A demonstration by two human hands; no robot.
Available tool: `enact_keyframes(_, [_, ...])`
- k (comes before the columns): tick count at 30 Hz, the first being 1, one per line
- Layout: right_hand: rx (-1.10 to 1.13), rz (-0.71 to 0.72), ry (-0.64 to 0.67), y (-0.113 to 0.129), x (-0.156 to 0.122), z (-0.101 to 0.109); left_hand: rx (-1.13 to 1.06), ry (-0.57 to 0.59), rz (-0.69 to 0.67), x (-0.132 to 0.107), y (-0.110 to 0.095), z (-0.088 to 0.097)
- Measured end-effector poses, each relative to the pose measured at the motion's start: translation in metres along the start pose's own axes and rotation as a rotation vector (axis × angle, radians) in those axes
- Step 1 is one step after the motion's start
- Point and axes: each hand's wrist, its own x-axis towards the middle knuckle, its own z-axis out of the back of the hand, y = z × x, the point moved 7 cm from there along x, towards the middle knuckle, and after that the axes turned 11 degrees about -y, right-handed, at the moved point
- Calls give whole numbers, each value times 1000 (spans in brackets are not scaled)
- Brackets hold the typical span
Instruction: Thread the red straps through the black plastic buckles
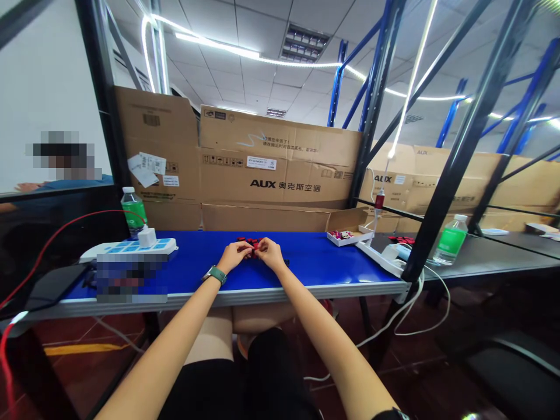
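Over the blue tabletop (315, 262), my left hand (235, 255) and my right hand (270, 254) come together with fingertips pinched. Between them is a small red piece (255, 247), too small and too covered by fingers to name its kind. Both hands appear to grip it. Just behind the fingers lies a little cluster of red and black pieces (242, 239), partly hidden by my hands. A small dark bit shows on the table beside my right wrist. My left wrist wears a watch with a green band (215, 274).
A shallow white box (345, 236) of small colourful items sits at the right. Leftward are a power strip (131, 248) and a bottle (133, 210). Cardboard (280, 169) walls the back. A dark rack post (450, 163) and white cables stand right. Another person sits far left.
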Motion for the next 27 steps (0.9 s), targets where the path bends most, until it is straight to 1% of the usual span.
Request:
enact_keyframes(2, [48,-54,17,-2,0,0,-28,16,-16,1,0,-1])
enact_keyframes(4, [101,-75,47,-1,0,0,-56,21,-14,2,3,-2])
enact_keyframes(6, [120,-20,62,5,1,1,-68,-9,-4,4,8,-2])
enact_keyframes(9, [63,178,81,20,-2,0,-81,-93,-12,8,12,1])
enact_keyframes(11, [8,276,127,26,-7,-4,-94,-96,-18,9,14,-1])
enact_keyframes(13, [-31,304,172,28,-10,-9,-98,-82,-2,10,16,-3])
enact_keyframes(14, [-51,303,179,28,-10,-10,-92,-96,6,10,17,-1])
enact_keyframes(15, [-77,304,172,28,-10,-11,-82,-130,8,11,18,2])
enact_keyframes(18, [-181,344,110,32,-9,-9,-47,-282,6,11,18,15])
enact_keyframes(21, [-231,406,84,38,-10,-8,-26,-359,71,9,21,23])
enact_keyframes(24, [-254,430,115,38,-12,-11,44,-359,122,7,22,26])
enact_keyframes(27, [-288,420,170,32,-13,-15,191,-333,81,6,17,27])
